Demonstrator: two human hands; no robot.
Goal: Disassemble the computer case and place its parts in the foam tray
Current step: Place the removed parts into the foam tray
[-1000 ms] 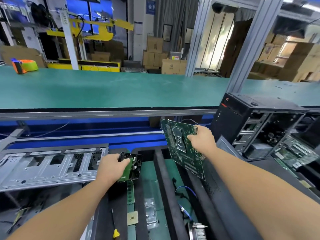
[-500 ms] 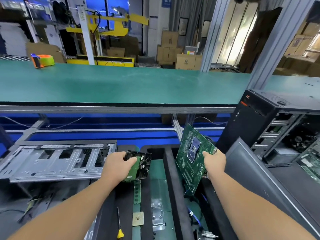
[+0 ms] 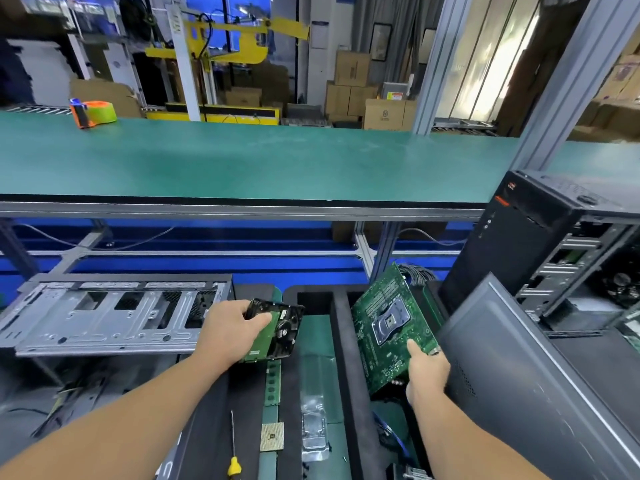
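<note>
Both hands are loaded with parts bound for the foam tray (image 3: pixel 341 358), the black slotted block running up the lower middle of the frame. The left hand (image 3: pixel 228 336) curls its fingers and thumb round a hard drive (image 3: pixel 277 332), held over the tray's left slot. The right hand (image 3: pixel 427 372) pinches the lower edge of the motherboard (image 3: pixel 389 327), thumb pressed on its face; the board stands tilted with its lower end down in the tray's right-hand slot, so I judge it nearly seated but not released.

Some of the work looks done: a RAM stick (image 3: pixel 273 382), a CPU chip (image 3: pixel 272 436) and a clear plastic cover (image 3: pixel 313 431) lie in the tray's middle channels, with a yellow-handled screwdriver (image 3: pixel 233 452) beside them at the bottom. A bare metal chassis panel (image 3: pixel 110 317) lies at centre left, and a grey side panel (image 3: pixel 512 368) leans at lower right. The computer case (image 3: pixel 540 244) stands open at the right edge; a fan and brackets seem to remain inside, though that corner is too dark to be sure. So both held parts remain to be set down, and probably more stripping follows.

A green-topped workbench (image 3: pixel 259 161) spans the middle of the frame, carrying a tape dispenser (image 3: pixel 91 112) at upper left. Behind it are stacked cardboard boxes (image 3: pixel 367 95) and a yellow machine frame (image 3: pixel 225 39), a factory floor
</note>
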